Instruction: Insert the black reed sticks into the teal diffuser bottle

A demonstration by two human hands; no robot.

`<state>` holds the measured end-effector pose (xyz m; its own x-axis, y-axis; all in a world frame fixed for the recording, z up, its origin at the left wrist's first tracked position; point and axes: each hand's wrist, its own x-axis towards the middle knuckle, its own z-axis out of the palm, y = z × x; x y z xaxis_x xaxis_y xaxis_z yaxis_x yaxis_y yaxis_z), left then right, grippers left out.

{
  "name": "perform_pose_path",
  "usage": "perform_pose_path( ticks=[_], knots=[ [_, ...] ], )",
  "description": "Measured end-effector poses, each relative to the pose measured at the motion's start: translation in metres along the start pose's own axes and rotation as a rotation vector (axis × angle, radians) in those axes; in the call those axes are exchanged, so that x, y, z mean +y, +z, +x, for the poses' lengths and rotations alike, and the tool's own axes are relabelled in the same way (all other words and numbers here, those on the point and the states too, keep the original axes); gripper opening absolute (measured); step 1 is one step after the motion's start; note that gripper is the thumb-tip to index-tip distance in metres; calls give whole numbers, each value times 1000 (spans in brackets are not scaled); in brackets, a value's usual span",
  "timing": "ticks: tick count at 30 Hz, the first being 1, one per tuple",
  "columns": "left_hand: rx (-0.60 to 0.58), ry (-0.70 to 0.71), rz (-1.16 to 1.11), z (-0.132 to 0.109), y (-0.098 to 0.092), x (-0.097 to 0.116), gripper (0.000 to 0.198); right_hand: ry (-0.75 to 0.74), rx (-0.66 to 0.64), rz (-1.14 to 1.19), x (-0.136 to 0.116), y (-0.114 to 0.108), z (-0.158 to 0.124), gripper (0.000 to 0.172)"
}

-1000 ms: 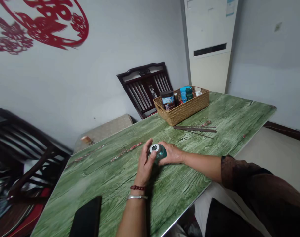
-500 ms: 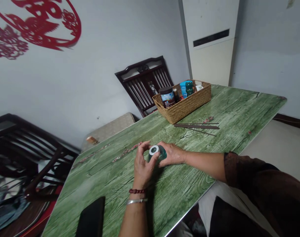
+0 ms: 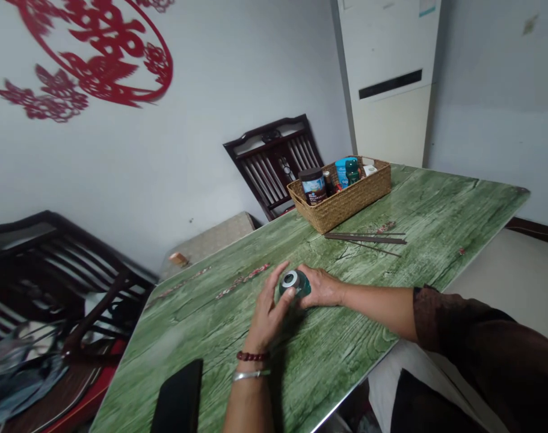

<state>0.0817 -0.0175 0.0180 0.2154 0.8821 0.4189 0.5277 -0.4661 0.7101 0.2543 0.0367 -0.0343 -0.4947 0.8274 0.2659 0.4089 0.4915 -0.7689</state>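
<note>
A small teal glass bottle (image 3: 305, 285) with a silver ring collar (image 3: 290, 278) around its mouth is held low over the table, its top tilted toward me. My right hand (image 3: 321, 287) wraps its body from the right side. From the left, my left hand (image 3: 269, 310) reaches around the collar, thumb against its near edge and fingers fairly straight along the far left side. How firmly those fingers press is hard to see. Beyond the hands, several thin dark sticks (image 3: 366, 238) lie on the green wood-patterned table (image 3: 228, 337).
A woven basket (image 3: 346, 207) at the back holds a dark-lidded jar (image 3: 313, 185), a green bottle (image 3: 352, 171) and other packages. Nearer my left arm is a flat black object (image 3: 178, 397). Dark wooden chairs (image 3: 274, 162) stand beyond the table's far and left sides.
My left fingers have straightened from their curled grip around the collar, while the thumb stays at its near edge. My right hand keeps its hold. The view has shifted slightly left and up.
</note>
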Motion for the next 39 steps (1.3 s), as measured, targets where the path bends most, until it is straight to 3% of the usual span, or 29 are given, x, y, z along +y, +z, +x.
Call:
perform_pose_path(
  ticks=[2,5,8,13,16,19,26,34,36,39],
  knots=[
    [85,8,105,0,1,-1,54,1,5,3,-1,3,1,75],
    [184,24,283,2,4,-3,38,16,42,-6,-2,8,2,74],
    [147,53,358,3,2,-4,32,5,53,-20,-3,10,5,72],
    [17,90,274,2,-5,-6,35,15,42,-28,-4,10,16,71],
    [99,46,307,6,-6,-7,46,70,7,-27,-9,10,25,68],
    [176,-69,492,15,-7,-9,46,89,19,-10,-10,13,33,66],
    [64,-112,749,28,-15,-8,32,45,53,-38,0,27,50,64],
    [-13,-35,648,30,-21,-13,29,27,80,-19,2,29,52,63],
    [36,-45,538,29,-23,-14,30,28,55,13,0,28,51,71],
    [236,-104,200,17,-27,-14,43,41,55,114,-3,20,48,93]
  ],
)
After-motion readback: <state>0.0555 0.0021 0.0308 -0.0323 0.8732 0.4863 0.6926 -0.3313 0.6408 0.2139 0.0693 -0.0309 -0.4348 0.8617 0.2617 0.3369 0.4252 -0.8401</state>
